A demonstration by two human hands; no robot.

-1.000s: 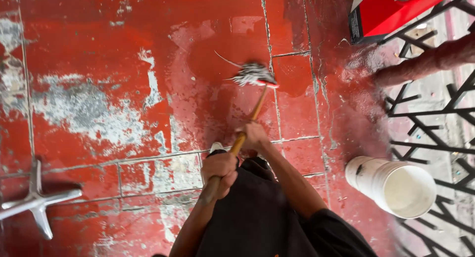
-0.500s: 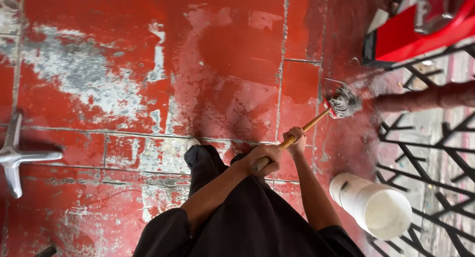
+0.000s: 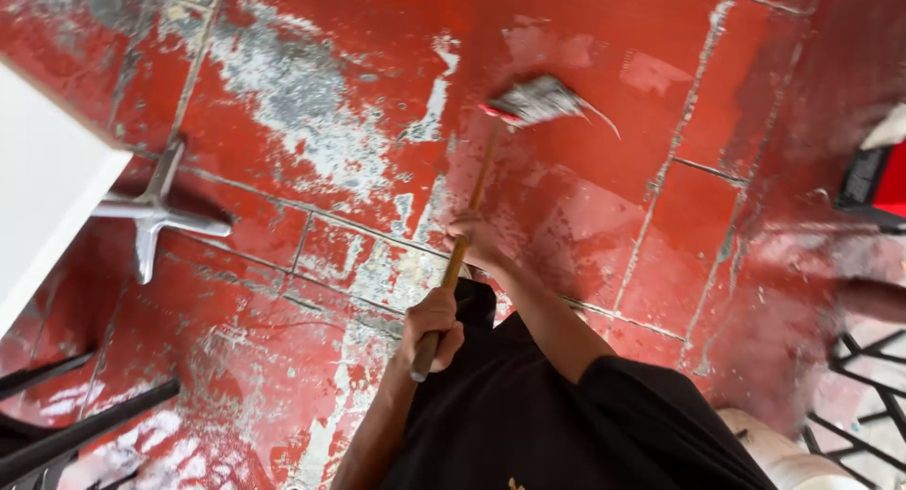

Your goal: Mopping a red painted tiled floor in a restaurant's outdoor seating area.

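I hold a mop with a wooden handle [image 3: 478, 190] in both hands. My left hand [image 3: 434, 325] grips the handle's near end, close to my black shirt. My right hand [image 3: 477, 243] grips it higher up, about a hand's length further along. The grey, stringy mop head [image 3: 533, 101] with its red clamp rests on the wet red tiled floor [image 3: 330, 56] ahead of me. The floor's paint is worn to grey-white patches.
A white tabletop [image 3: 38, 178] juts in at the left over a metal cross-shaped base [image 3: 156, 211]. Black chair legs [image 3: 85, 429] lie at the bottom left. A white bucket [image 3: 797, 464], a black metal grate [image 3: 868, 386] and a red-and-black object [image 3: 882, 183] stand at the right.
The mop head has swept from the right, near the grate, back to the left onto the middle tiles. The view has swung left, bringing the white tabletop into sight.
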